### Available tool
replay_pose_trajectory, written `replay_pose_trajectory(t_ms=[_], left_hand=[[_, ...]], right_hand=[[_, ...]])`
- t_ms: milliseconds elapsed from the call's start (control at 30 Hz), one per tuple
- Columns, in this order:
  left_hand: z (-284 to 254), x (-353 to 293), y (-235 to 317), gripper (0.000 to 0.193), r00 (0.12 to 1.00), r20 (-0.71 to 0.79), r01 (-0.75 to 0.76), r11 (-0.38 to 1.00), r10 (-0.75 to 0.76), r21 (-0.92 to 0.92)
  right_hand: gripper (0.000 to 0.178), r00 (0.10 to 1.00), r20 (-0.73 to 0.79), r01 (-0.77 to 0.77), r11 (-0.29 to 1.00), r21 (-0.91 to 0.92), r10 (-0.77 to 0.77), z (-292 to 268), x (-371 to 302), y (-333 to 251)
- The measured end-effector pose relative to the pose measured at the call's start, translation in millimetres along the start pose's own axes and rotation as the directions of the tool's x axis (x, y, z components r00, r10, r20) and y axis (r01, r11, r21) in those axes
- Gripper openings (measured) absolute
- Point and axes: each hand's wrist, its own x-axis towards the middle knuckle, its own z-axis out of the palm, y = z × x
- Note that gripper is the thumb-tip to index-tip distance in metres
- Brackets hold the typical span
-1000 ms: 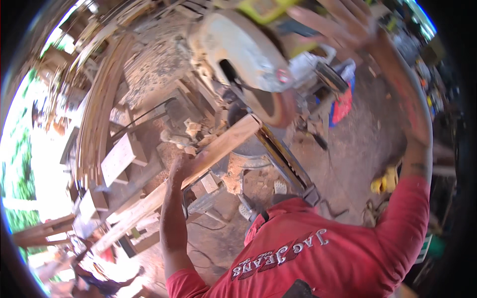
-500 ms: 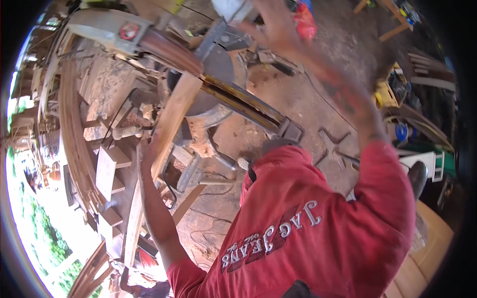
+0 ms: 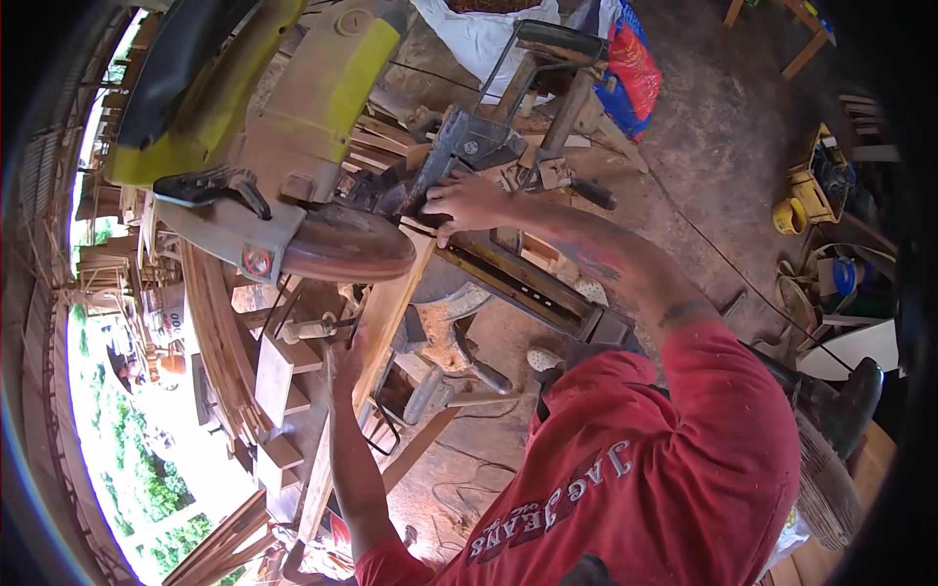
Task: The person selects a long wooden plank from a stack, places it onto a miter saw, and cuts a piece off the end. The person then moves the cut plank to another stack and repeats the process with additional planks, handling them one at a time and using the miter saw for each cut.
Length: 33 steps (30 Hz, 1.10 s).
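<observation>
A long, light wooden plank (image 3: 389, 301) runs from lower left up to the fence of a dusty yellow-green and black mitre saw (image 3: 293, 127). My left hand (image 3: 348, 363) is closed on the plank's left edge partway along it; some of its fingers are hidden. At the plank's far end my right hand (image 3: 471, 203) curves over the metal fence (image 3: 440, 146), its thumb by the wood. Just left of that end sits the reddish-brown blade guard (image 3: 352, 244). The saw's slotted bed (image 3: 518, 293) stretches out to the right beneath my right forearm.
Long stacked boards (image 3: 217, 342) and short wood blocks (image 3: 278, 376) lie to the left. Behind the saw is a white sack (image 3: 479, 44), with a red and blue bag (image 3: 633, 78) beside it. A yellow crate (image 3: 826, 176) stands far right. A cable (image 3: 718, 249) crosses the floor.
My right hand has come down from the top of the view to the plank's far end. My left hand stays on the plank. The view has shifted, showing more of the saw.
</observation>
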Motion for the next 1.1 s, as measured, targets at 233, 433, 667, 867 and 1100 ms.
replay_pose_trajectory(t_ms=[233, 433, 667, 867, 1100], left_hand=[[9.9, 10.5, -59.5, 0.067, 0.991, -0.115, -0.052, 0.991, 0.066, 0.120], [-9.7, -1.3, -3.8, 0.051, 0.967, 0.118, 0.216, 0.972, -0.226, 0.096], [-3.5, -8.4, -17.5, 0.044, 0.999, -0.001, -0.040, 0.953, 0.042, -0.300], [-14.3, -3.5, 1.4, 0.059, 0.993, 0.115, 0.047, 0.994, -0.035, -0.104], [-2.6, -6.0, -29.1, 0.072, 0.986, 0.058, -0.141, 0.966, 0.157, -0.215]], right_hand=[[0.044, 1.000, 0.008, -0.006, 0.933, 0.361, 0.003, 1.5, 14.3, 6.4], [0.031, 0.965, -0.009, -0.244, 0.906, 0.346, 0.263, 3.6, 4.6, -8.2], [0.028, 0.719, 0.065, -0.637, 0.620, 0.458, 0.692, -50.7, -132.2, -35.1], [0.030, 0.524, 0.325, -0.851, 0.475, 0.223, 0.787, -53.9, -237.0, -6.8], [0.029, 0.394, 0.074, -0.914, 0.399, -0.069, 0.916, -42.5, -285.7, -27.0]])
